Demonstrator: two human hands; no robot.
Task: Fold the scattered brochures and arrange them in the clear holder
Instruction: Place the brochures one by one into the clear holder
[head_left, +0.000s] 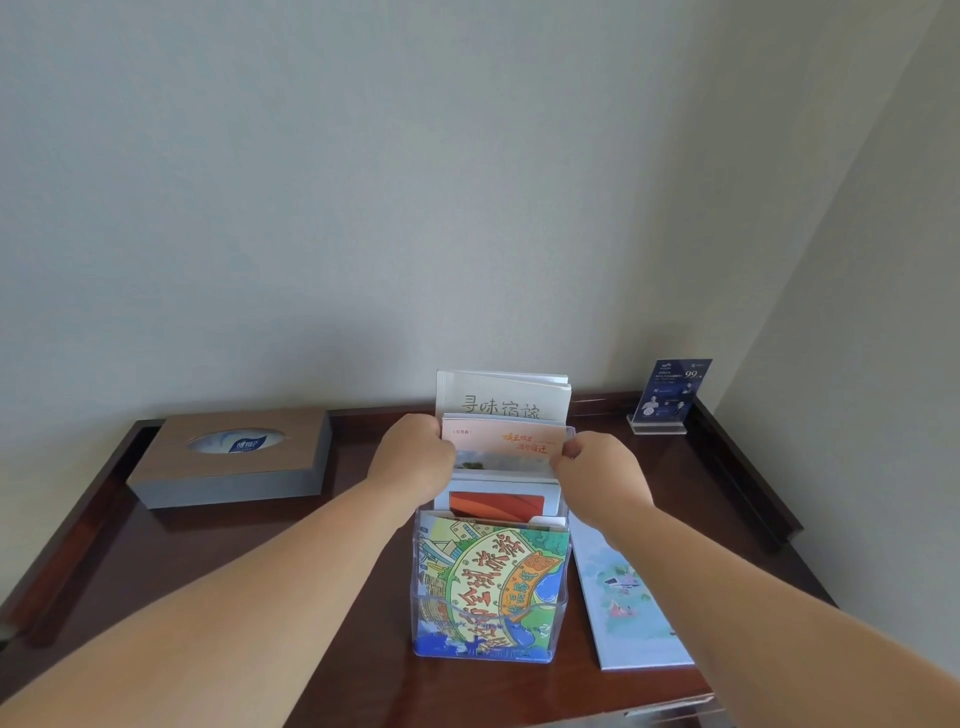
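Dark wooden table (156, 540), raised rim, set against a pale wall.

Surroundings: one wooden tissue box (234, 467) is placed at rear left, well apart from the holder. One small blue sign (670, 392) in a clear stand is seen at the rear right corner. One pale illustrated brochure (628, 608) is laid flat on the table just right of the holder, partly crossed by the right forearm. Both forearms are stretched across the table; the holder's upper side walls are partly hidden by the hands.

Clear holder (418, 582): stood upright at table centre, stepped pockets, all occupied. Four brochures are counted in it, front to back:
- colourful cartoon brochure (488, 577)
- white brochure with orange panel (496, 501)
- peach brochure (501, 441)
- white brochure with grey lettering (501, 397), possibly several sheets

Five brochures in all.

Hands, two: the peach brochure is gripped at its left edge by the left hand (415, 452) and at its right edge by the right hand (597, 467), fingers curled and clamped on the paper. It is held upright in the third pocket.
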